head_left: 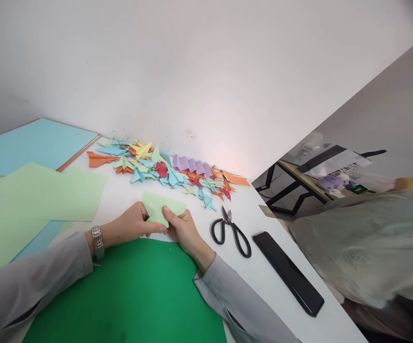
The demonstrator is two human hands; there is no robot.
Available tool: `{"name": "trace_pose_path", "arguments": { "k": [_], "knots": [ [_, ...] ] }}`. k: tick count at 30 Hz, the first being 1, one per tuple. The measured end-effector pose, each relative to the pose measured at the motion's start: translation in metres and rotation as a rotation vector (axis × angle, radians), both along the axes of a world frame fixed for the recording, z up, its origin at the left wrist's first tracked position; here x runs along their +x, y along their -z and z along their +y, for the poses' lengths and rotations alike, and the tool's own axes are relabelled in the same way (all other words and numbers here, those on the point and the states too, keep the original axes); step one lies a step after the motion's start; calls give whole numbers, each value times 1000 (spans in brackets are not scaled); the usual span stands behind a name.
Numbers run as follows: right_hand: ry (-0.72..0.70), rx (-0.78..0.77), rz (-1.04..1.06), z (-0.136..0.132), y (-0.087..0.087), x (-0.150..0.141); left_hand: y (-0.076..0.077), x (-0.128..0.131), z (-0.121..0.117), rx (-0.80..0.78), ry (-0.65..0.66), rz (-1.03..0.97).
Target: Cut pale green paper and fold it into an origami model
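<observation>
A small folded piece of pale green paper [169, 204] is held between both hands, just past the far edge of a large green sheet [131, 290]. My left hand [129, 223] grips its left side, the fingers partly behind it. My right hand [185, 233] pinches the right side, with the thumb pressed on the front face. Close by on the right, black-handled scissors [230, 231] lie with their handles spread and the blades pointing away from me.
Many folded paper figures [172, 176] line the wall. Blue paper [38, 143] and light green sheets [42, 195] lie left. A long black object [288, 274] rests near the table's right edge. Beyond it are a person in a pale shirt [367, 243] and another table [303, 183].
</observation>
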State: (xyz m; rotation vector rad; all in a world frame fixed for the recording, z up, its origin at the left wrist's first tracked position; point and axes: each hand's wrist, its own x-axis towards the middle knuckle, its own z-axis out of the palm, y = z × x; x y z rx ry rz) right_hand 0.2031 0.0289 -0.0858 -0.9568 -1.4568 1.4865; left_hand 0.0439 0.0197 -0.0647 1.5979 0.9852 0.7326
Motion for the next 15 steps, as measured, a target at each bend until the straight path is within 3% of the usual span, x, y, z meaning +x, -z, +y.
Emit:
{"name": "trace_pose_path", "arguments": {
  "k": [5, 15],
  "knots": [
    [31, -8, -97, 1, -1, -1, -4, -5, 2, -62, 60, -38],
    [-25, 21, -46, 3, -3, 4, -5, -2, 0, -103, 11, -108]
  ]
}}
